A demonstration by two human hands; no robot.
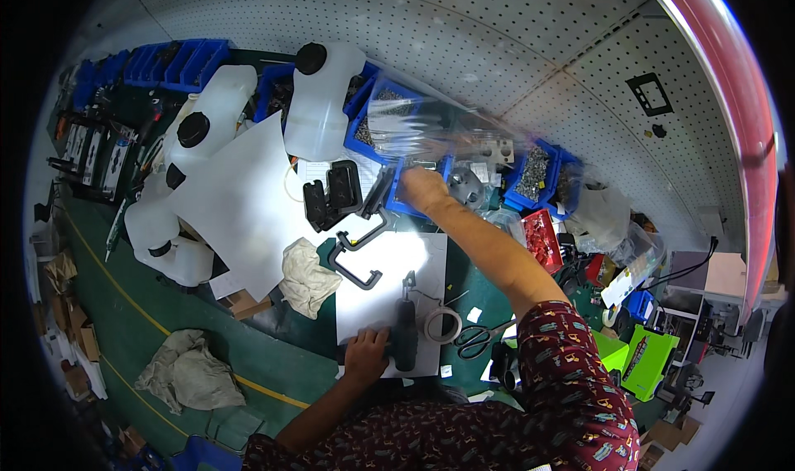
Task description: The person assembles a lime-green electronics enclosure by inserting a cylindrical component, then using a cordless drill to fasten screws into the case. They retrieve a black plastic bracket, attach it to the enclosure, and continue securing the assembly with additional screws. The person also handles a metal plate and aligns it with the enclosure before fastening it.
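Observation:
My right hand [424, 191] reaches forward into a small blue bin [400, 207] at the back of the bench. Its fingertips are hidden, so their grip and anything between them cannot be made out. My left hand [367, 355] rests on a white sheet [358, 309], fingers stretched out beside a dark-handled tool [405, 338] with a metal tip; the hand does not grip it. Right of the tool lie a roll of tape [442, 325] and black scissors [475, 340]. Farther forward are a black C-shaped frame [356, 260] and an open black case [333, 196].
White plastic jugs [325, 106] and a large white sheet [240, 198] stand on the left. A crumpled cloth [309, 277] lies left of the C-shaped frame. Blue bins of small metal parts [532, 173] and a red bin [542, 239] stand at the right, with a bright green box [650, 362] nearer.

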